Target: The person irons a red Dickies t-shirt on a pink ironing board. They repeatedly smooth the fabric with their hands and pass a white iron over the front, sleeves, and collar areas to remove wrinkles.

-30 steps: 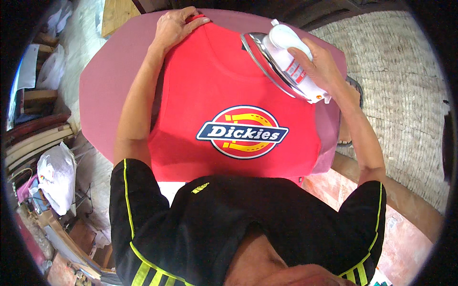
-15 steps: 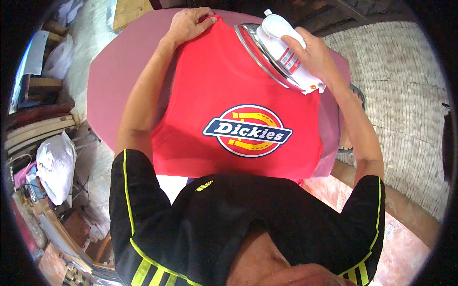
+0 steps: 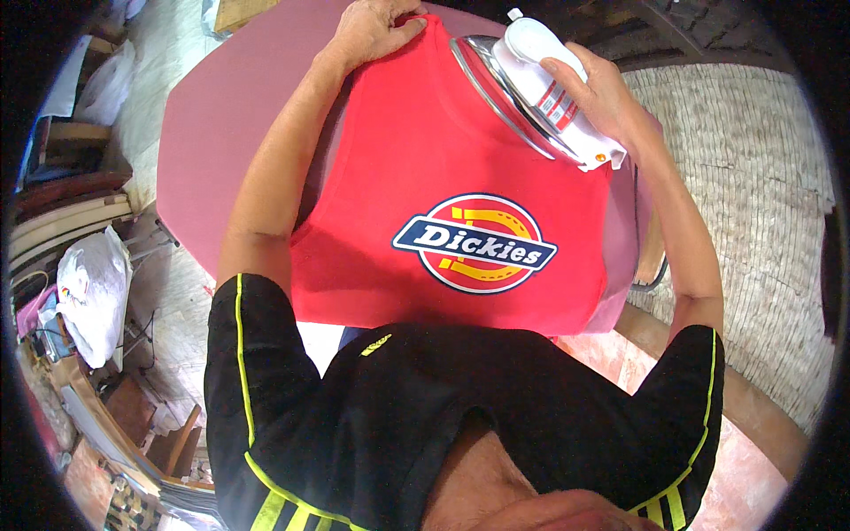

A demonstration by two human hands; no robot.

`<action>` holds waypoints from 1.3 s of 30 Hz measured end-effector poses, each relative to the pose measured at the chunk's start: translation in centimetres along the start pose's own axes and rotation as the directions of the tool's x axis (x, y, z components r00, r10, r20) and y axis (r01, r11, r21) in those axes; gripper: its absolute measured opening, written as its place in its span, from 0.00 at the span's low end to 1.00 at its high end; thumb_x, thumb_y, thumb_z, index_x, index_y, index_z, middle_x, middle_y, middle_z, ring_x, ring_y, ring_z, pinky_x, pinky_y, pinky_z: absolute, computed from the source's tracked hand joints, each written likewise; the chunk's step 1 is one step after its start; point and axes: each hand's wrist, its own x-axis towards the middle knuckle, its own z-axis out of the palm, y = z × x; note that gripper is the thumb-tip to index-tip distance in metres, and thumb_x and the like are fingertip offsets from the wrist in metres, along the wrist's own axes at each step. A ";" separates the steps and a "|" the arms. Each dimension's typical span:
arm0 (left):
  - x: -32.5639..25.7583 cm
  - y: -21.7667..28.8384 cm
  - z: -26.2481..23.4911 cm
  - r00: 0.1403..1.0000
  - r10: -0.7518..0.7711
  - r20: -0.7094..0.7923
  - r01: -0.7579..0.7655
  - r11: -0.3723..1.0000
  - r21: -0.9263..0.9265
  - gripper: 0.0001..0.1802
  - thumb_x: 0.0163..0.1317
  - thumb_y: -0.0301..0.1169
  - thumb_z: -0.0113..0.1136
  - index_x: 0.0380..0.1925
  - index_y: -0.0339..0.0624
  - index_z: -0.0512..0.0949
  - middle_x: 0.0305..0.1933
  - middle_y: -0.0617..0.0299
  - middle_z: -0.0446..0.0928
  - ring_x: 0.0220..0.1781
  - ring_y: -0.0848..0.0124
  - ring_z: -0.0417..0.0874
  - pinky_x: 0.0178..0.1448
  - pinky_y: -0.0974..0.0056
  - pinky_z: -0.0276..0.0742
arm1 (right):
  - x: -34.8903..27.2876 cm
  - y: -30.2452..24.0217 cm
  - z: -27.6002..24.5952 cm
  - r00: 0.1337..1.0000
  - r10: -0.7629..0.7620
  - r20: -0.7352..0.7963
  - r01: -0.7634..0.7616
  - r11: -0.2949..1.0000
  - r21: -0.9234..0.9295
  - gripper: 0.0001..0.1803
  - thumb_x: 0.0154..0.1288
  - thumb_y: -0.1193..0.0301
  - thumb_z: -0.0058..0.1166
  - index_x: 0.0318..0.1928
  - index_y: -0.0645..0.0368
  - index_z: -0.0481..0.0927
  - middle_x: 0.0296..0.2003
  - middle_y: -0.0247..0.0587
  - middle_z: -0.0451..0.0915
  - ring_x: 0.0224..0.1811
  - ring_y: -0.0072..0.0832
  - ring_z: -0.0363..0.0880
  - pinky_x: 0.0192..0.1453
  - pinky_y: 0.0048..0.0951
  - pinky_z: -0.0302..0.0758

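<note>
A red sleeveless shirt [image 3: 381, 177] lies spread on a mauve padded board [image 3: 221, 150], with a blue, white and yellow horseshoe emblem [image 3: 475, 243] on its front. At the far end, my left hand [image 3: 376, 34] pinches the top corner of the shirt between thumb and fingers. My right hand [image 3: 606, 96] is wrapped round the handle of a white clothes iron [image 3: 521, 81] with a silver soleplate. The iron is at the shirt's upper right, by the curved neckline and side edge. Its underside is hidden.
A white plastic bag [image 3: 93, 292] hangs among cluttered shelves at the left. On the right is a woven, straw-coloured mat [image 3: 735, 195], with a wooden edge [image 3: 753, 407] below it. A dark cord [image 3: 655, 276] curves beside the board.
Both hands, the iron and the shirt have shifted a little to the right over the board. The iron stays near the shirt's neckline, and both grips are unchanged.
</note>
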 end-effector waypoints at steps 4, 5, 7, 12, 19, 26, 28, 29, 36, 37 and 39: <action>1.4 -1.3 -0.8 0.982 -0.016 0.187 0.033 0.995 -0.089 0.11 0.60 0.38 0.62 0.38 0.44 0.84 0.34 0.51 0.84 0.38 0.54 0.85 0.43 0.56 0.80 | -0.4 1.3 0.0 1.000 0.001 -0.025 0.002 0.995 0.099 0.27 0.71 0.48 0.52 0.51 0.62 0.79 0.35 0.54 0.85 0.34 0.39 0.86 0.40 0.40 0.78; 1.8 -1.7 -1.0 0.965 -0.022 0.261 0.054 0.992 -0.117 0.11 0.61 0.37 0.62 0.39 0.45 0.84 0.35 0.52 0.84 0.39 0.55 0.86 0.44 0.57 0.80 | -0.5 1.5 -0.1 0.998 -0.032 -0.047 0.038 0.990 0.138 0.27 0.71 0.49 0.52 0.50 0.62 0.79 0.35 0.54 0.85 0.34 0.38 0.86 0.39 0.40 0.78; 2.2 -1.4 -2.2 0.949 0.015 0.313 0.030 0.990 -0.138 0.12 0.63 0.38 0.61 0.40 0.44 0.84 0.35 0.51 0.84 0.38 0.57 0.86 0.44 0.57 0.80 | -0.2 0.3 0.3 0.997 -0.072 -0.040 0.078 0.983 0.165 0.26 0.70 0.49 0.53 0.49 0.61 0.80 0.33 0.53 0.85 0.32 0.40 0.86 0.39 0.40 0.78; 1.7 -1.7 -2.4 0.970 0.009 0.245 0.037 0.982 -0.186 0.14 0.66 0.39 0.60 0.40 0.40 0.83 0.37 0.49 0.84 0.40 0.56 0.86 0.45 0.57 0.79 | 1.7 -3.4 2.1 0.980 -0.199 -0.030 0.198 0.980 -0.021 0.21 0.71 0.53 0.53 0.45 0.60 0.79 0.31 0.54 0.83 0.32 0.41 0.85 0.36 0.36 0.77; -2.9 -1.3 -4.4 0.988 -0.146 0.060 0.144 0.989 0.023 0.12 0.62 0.35 0.60 0.34 0.36 0.82 0.35 0.44 0.81 0.40 0.50 0.83 0.45 0.53 0.78 | 5.0 -6.2 3.2 0.976 -0.098 -0.192 0.115 0.990 0.077 0.25 0.71 0.53 0.50 0.40 0.68 0.76 0.31 0.59 0.82 0.31 0.49 0.84 0.37 0.48 0.78; -3.6 -3.4 -3.3 0.988 -0.138 -0.074 0.149 0.975 0.166 0.08 0.59 0.30 0.60 0.30 0.36 0.81 0.32 0.46 0.81 0.38 0.50 0.83 0.43 0.51 0.78 | 6.0 -7.6 2.9 1.000 0.016 -0.013 -0.013 0.974 0.227 0.25 0.70 0.54 0.50 0.39 0.70 0.75 0.26 0.51 0.80 0.29 0.37 0.83 0.35 0.38 0.78; -3.2 -3.3 -3.4 0.976 -0.213 -0.042 0.216 0.973 0.078 0.07 0.59 0.29 0.61 0.29 0.36 0.82 0.28 0.50 0.81 0.33 0.55 0.84 0.39 0.54 0.78 | 5.4 -5.4 2.9 0.998 -0.060 -0.004 0.059 0.985 0.160 0.25 0.71 0.53 0.50 0.41 0.68 0.76 0.28 0.48 0.80 0.31 0.34 0.81 0.37 0.35 0.76; -2.6 -2.8 -3.8 0.949 -0.311 0.041 0.313 0.949 -0.048 0.07 0.59 0.29 0.62 0.28 0.37 0.82 0.26 0.53 0.82 0.30 0.59 0.84 0.36 0.56 0.78 | 4.9 -3.8 2.8 0.996 -0.090 0.019 0.086 0.985 0.147 0.25 0.71 0.52 0.50 0.43 0.66 0.77 0.29 0.44 0.80 0.31 0.30 0.79 0.37 0.33 0.75; -1.6 -6.4 -5.1 0.890 -0.362 0.278 0.411 0.900 -0.143 0.08 0.61 0.29 0.61 0.26 0.40 0.85 0.23 0.62 0.82 0.25 0.78 0.80 0.29 0.65 0.76 | 4.9 -4.4 3.7 0.914 -0.402 0.046 0.396 0.912 0.105 0.21 0.73 0.54 0.52 0.44 0.62 0.78 0.29 0.45 0.78 0.30 0.30 0.77 0.36 0.31 0.72; -1.9 -6.2 -5.1 0.924 -0.272 0.269 0.326 0.928 -0.181 0.09 0.62 0.29 0.60 0.27 0.39 0.85 0.23 0.62 0.82 0.25 0.78 0.79 0.30 0.66 0.76 | 5.3 -5.6 3.6 0.924 -0.377 0.062 0.372 0.925 0.079 0.22 0.72 0.54 0.51 0.42 0.64 0.78 0.29 0.47 0.79 0.30 0.32 0.78 0.37 0.33 0.73; -2.0 -2.1 -7.5 0.812 -0.443 0.379 0.578 0.696 -0.426 0.07 0.63 0.28 0.60 0.32 0.40 0.85 0.26 0.62 0.84 0.26 0.70 0.81 0.34 0.62 0.76 | 6.1 -7.9 3.0 0.942 -0.323 0.094 0.322 0.946 0.025 0.24 0.70 0.54 0.50 0.40 0.69 0.77 0.28 0.50 0.80 0.31 0.36 0.79 0.39 0.37 0.76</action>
